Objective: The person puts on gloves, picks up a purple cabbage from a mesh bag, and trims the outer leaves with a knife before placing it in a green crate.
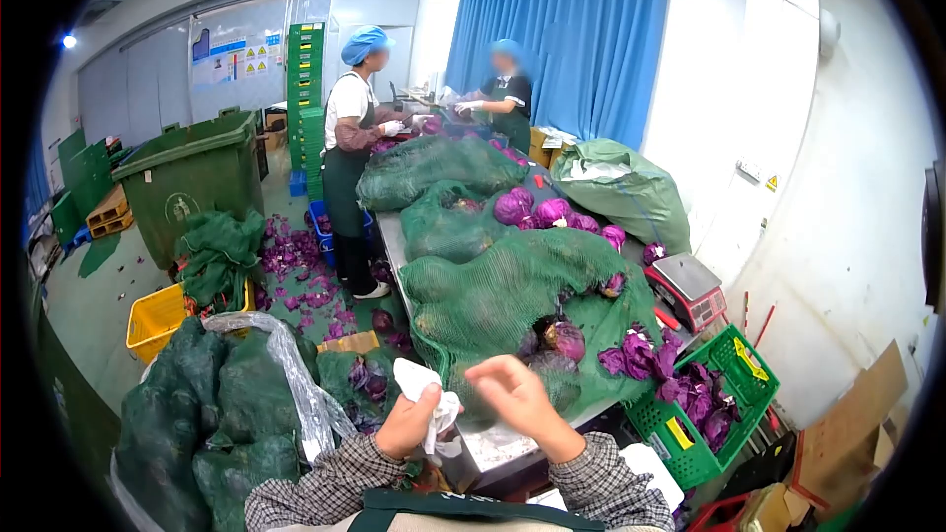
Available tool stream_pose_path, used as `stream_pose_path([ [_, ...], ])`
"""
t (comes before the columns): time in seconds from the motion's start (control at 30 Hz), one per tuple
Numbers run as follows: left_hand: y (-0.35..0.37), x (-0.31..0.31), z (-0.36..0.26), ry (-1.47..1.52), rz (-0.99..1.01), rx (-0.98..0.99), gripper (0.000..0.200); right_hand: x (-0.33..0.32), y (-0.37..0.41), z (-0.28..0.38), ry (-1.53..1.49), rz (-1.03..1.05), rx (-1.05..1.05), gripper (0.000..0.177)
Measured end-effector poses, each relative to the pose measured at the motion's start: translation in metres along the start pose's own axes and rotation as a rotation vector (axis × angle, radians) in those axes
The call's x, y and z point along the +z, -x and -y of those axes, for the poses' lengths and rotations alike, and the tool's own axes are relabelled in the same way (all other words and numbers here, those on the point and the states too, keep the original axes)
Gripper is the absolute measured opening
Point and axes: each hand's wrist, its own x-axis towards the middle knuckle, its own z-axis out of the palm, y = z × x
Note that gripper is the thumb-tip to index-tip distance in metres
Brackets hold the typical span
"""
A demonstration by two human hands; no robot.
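Observation:
My left hand (407,424) is closed on a crumpled white glove (422,384), which sticks up above the thumb and hangs below it. Just right of it, my right hand (520,398) is bare and holds nothing, its fingers loosely bent and apart. Both hands are in front of a green mesh sack (512,281) lying on the table. Through the sack's opening show several red cabbages (565,339), partly covered by the net. Loose purple leaves (636,355) lie to the right of the sack.
A green crate (655,424) of purple leaves stands at right, below a red scale (690,291). Full mesh sacks (246,384) crowd the left. Two co-workers (350,138) (509,103) stand at the table's far end. Leaves (296,251) litter the floor near a green bin (187,182).

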Motion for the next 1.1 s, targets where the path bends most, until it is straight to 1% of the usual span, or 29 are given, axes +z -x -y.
stream_pose_path([
  [0.07, -0.003, 0.012, -0.001, -0.005, -0.010, 0.030, 0.046, 0.017, 0.002, 0.012, 0.122, 0.116, -0.011, 0.022],
  [0.1, -0.003, 0.015, -0.006, 0.004, 0.055, 0.043, 0.046, 0.017, 0.000, -0.004, 0.310, 0.123, -0.237, 0.018],
  [0.13, -0.006, 0.014, -0.007, 0.016, 0.077, 0.036, 0.043, 0.019, -0.001, -0.003, 0.340, 0.071, -0.243, 0.017],
  [0.2, -0.009, 0.008, -0.007, -0.064, 0.044, -0.037, 0.054, 0.014, -0.005, 0.004, 0.400, -0.019, -0.249, 0.014],
  [0.23, -0.009, 0.007, -0.012, -0.082, 0.019, -0.001, 0.057, 0.013, -0.005, 0.004, 0.263, -0.048, -0.099, 0.012],
  [0.27, -0.004, 0.012, -0.027, -0.081, -0.037, -0.020, 0.058, 0.013, -0.007, 0.006, 0.194, -0.072, -0.052, 0.010],
  [0.33, -0.005, 0.013, -0.034, 0.190, -0.108, -0.182, 0.059, 0.009, -0.013, -0.003, 0.087, -0.057, -0.005, 0.009],
  [0.37, -0.003, 0.014, -0.039, 0.205, -0.103, -0.223, 0.062, 0.007, -0.015, -0.007, 0.066, -0.046, 0.041, 0.012],
  [0.47, -0.006, -0.011, -0.016, 0.313, 0.162, -0.283, 0.065, 0.012, -0.022, -0.009, -0.063, -0.072, -0.021, 0.009],
  [0.5, -0.003, -0.011, -0.017, 0.301, 0.195, -0.256, 0.058, 0.007, -0.025, -0.015, -0.078, -0.081, -0.013, 0.010],
  [0.53, -0.001, -0.016, -0.012, 0.334, 0.189, -0.265, 0.055, 0.006, -0.028, -0.013, -0.130, -0.112, 0.015, 0.010],
  [0.6, 0.005, -0.031, 0.000, 0.396, 0.188, -0.289, 0.051, -0.003, -0.032, -0.012, -0.187, -0.139, 0.003, 0.011],
  [0.63, 0.009, -0.039, -0.002, 0.322, 0.102, -0.276, 0.040, -0.004, -0.033, -0.004, -0.207, -0.150, 0.020, 0.010],
  [0.67, 0.015, -0.049, 0.000, 0.227, 0.024, -0.203, 0.031, -0.008, -0.032, -0.002, -0.169, -0.108, 0.039, 0.010],
  [0.73, 0.014, -0.080, 0.023, 0.281, -0.269, -0.092, 0.031, -0.012, -0.033, -0.002, -0.102, -0.021, 0.079, 0.010],
  [0.77, 0.018, -0.081, 0.019, 0.318, -0.303, -0.059, 0.032, -0.007, -0.034, 0.005, -0.042, -0.001, 0.098, 0.009],
  [0.8, 0.023, -0.083, 0.012, 0.353, -0.350, -0.021, 0.032, -0.006, -0.036, 0.000, 0.165, -0.001, 0.091, 0.009],
  [0.83, 0.024, -0.078, 0.007, 0.367, -0.290, 0.022, 0.029, 0.000, -0.037, 0.001, 0.236, 0.032, 0.104, 0.010],
  [0.9, 0.031, -0.059, -0.017, 0.194, -0.206, -0.005, 0.011, 0.023, -0.034, 0.013, 0.329, 0.137, 0.096, 0.014],
  [0.93, 0.035, -0.049, -0.029, 0.107, -0.164, -0.013, 0.014, 0.035, -0.033, 0.013, 0.348, 0.171, 0.072, 0.015],
  [0.97, 0.037, -0.049, -0.026, 0.182, -0.101, 0.014, 0.023, 0.039, -0.037, 0.002, 0.470, 0.230, 0.008, 0.014],
  [1.0, 0.039, -0.046, -0.022, 0.191, -0.153, 0.012, 0.026, 0.041, -0.041, -0.016, 0.683, 0.270, -0.111, 0.013],
  [1.03, 0.037, -0.052, -0.006, 0.205, -0.194, 0.019, 0.024, 0.044, -0.041, -0.022, 0.747, 0.328, -0.139, 0.013],
  [1.07, 0.041, -0.059, 0.006, 0.193, -0.239, 0.005, 0.026, 0.048, -0.039, -0.022, 0.818, 0.370, -0.171, 0.014],
  [1.1, 0.051, -0.063, 0.011, 0.245, -0.252, -0.068, 0.030, 0.053, -0.034, -0.017, 0.693, 0.393, -0.130, 0.013],
])
